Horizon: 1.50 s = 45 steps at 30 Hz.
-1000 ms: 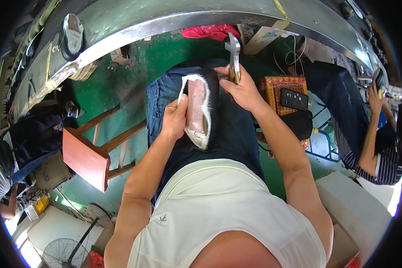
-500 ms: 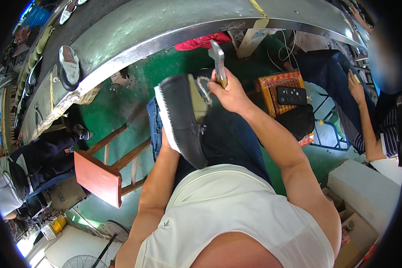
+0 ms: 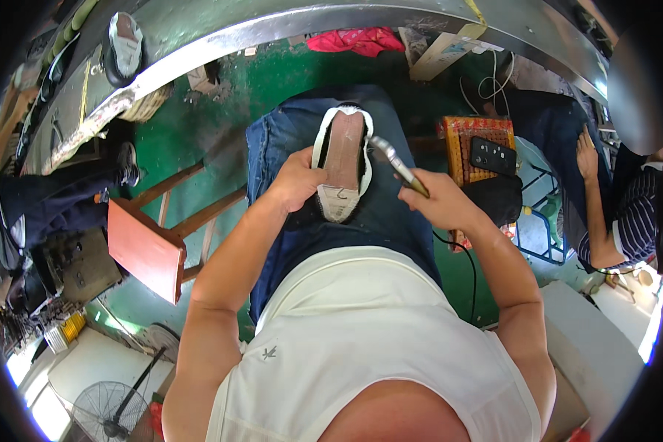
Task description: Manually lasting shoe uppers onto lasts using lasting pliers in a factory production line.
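A shoe (image 3: 344, 151) lies sole side up across my thighs, its brown inner board showing inside a white gathered rim, with a pale toe end towards me. My left hand (image 3: 300, 180) is closed on the shoe's left side, the thumb over its underside. In my right hand (image 3: 443, 202) is a hammer (image 3: 392, 157), gripped by its wooden handle. The metal head is at the shoe's right edge; I cannot tell whether it touches.
Ahead curves a metal-edged bench (image 3: 272, 29) bearing another shoe (image 3: 125, 46). A red-topped stool (image 3: 146, 247) stands at left. On the right, a woven seat (image 3: 460, 140) holds a black phone-like object (image 3: 493, 155). A person (image 3: 615, 214) sits farther right; a fan (image 3: 110, 412) stands at lower left.
The shoe has turned from its side to sole up and settled on my lap. My left hand now shows on its side. The hammer has come down and swung towards the shoe's right edge.
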Tool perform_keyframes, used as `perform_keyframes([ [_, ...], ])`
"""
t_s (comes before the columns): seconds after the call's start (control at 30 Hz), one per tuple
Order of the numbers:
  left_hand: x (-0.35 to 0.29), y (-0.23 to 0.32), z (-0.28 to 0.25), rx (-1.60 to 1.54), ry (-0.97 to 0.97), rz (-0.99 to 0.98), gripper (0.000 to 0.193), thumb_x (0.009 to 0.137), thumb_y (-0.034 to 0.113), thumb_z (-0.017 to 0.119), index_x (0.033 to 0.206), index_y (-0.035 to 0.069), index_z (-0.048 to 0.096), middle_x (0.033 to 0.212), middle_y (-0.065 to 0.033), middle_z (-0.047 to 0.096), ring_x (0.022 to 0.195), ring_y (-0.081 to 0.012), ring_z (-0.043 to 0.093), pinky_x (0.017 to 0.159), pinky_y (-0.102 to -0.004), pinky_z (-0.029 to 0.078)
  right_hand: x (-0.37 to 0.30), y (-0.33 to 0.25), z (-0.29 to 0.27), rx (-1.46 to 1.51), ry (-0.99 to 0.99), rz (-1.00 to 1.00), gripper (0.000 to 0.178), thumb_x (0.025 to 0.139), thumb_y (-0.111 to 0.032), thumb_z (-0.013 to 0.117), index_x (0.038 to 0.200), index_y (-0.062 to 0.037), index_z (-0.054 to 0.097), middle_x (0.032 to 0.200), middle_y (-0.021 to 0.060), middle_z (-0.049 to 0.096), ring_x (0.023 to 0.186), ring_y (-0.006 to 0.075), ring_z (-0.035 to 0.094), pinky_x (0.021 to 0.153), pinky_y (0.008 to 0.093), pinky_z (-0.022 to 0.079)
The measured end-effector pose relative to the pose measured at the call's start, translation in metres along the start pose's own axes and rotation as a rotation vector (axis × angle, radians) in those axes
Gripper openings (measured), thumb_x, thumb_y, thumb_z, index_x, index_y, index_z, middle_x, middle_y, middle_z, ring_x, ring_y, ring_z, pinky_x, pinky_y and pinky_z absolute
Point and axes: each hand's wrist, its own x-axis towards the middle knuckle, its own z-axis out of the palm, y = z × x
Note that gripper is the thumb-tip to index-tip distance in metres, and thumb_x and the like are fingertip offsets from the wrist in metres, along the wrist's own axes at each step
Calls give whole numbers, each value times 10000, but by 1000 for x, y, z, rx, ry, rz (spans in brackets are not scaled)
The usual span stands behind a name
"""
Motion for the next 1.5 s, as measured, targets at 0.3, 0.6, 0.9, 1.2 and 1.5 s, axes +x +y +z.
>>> perform_keyframes([
  [0.3,-27,-43,17,56,-118,161,816,822,-44,668,1555,10,313,1461,-98,512,1366,-198,448,1174,-338,313,-1,-13,20,-900,12,-473,521,889,-89,659,1364,67,512,1094,258,625,1080,417,618,982,420,500],
  [0.6,-24,-61,16,84,-109,174,928,836,-64,672,1605,28,160,1489,-125,483,1383,-205,440,1168,-334,323,24,-35,19,-1037,-331,-382,291,863,-113,679,1124,8,633,913,150,653,918,369,654,746,482,526],
  [0.9,-28,-62,36,-72,-75,185,916,871,-1,630,1619,32,103,1538,-144,436,1415,-222,411,1190,-343,284,0,-38,30,-1242,61,-502,390,833,-12,640,1200,87,554,963,199,638,980,393,636,810,460,533],
  [1.2,-13,-38,52,-673,160,-70,706,1085,538,275,1589,43,278,1578,-150,396,1420,-272,420,1170,-434,334,39,-38,20,-1161,-320,-280,178,839,-157,665,904,9,672,844,217,691,864,402,686,770,497,541],
  [1.5,26,-63,46,184,602,205,570,1096,389,304,1336,-29,607,1231,-230,684,1180,-372,636,1016,-387,467,26,-15,4,-770,-229,-256,293,887,-186,658,1073,29,589,981,259,654,978,461,631,877,520,494],
])
